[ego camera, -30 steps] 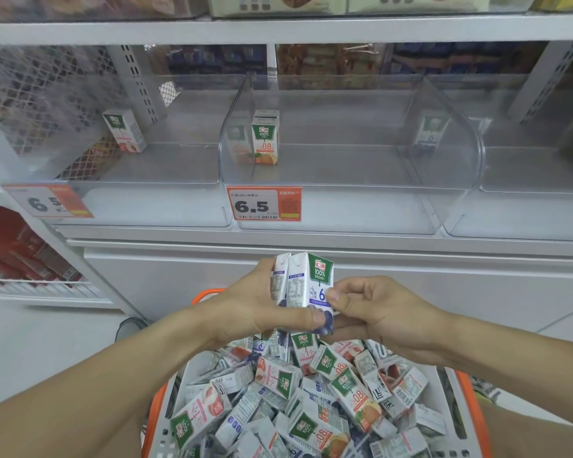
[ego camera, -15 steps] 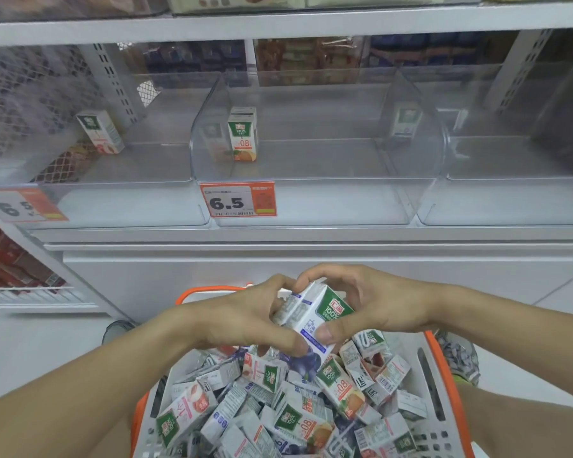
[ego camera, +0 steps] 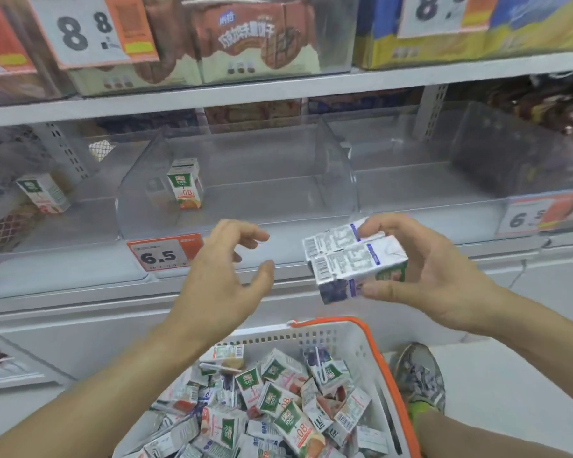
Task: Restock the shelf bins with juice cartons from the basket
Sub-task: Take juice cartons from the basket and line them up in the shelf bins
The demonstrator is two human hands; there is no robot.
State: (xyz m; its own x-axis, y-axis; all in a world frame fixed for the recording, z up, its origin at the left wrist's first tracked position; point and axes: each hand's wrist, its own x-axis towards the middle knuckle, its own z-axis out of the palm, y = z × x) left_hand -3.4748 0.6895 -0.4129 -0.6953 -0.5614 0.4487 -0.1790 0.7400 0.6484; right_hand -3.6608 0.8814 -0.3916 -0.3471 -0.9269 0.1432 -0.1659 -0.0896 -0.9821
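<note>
- White cartons (ego camera: pixel 354 259), two held side by side and printed with barcodes, are pinched in the right hand (ego camera: pixel 437 276) over the shelf's front edge.
- The left hand (ego camera: pixel 219 279) is spread and holds nothing.
- The basket (ego camera: pixel 354 352) holds cartons marked "100%".
- The price tag (ego camera: pixel 164 252) reads "6.5".
- One carton (ego camera: pixel 184 188) stands in the clear bin (ego camera: pixel 278 180).

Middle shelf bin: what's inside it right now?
The middle shelf bin holds one upright orange juice carton near its left wall. The rest of its floor looks bare. The price tag covers part of the front lip.
</note>
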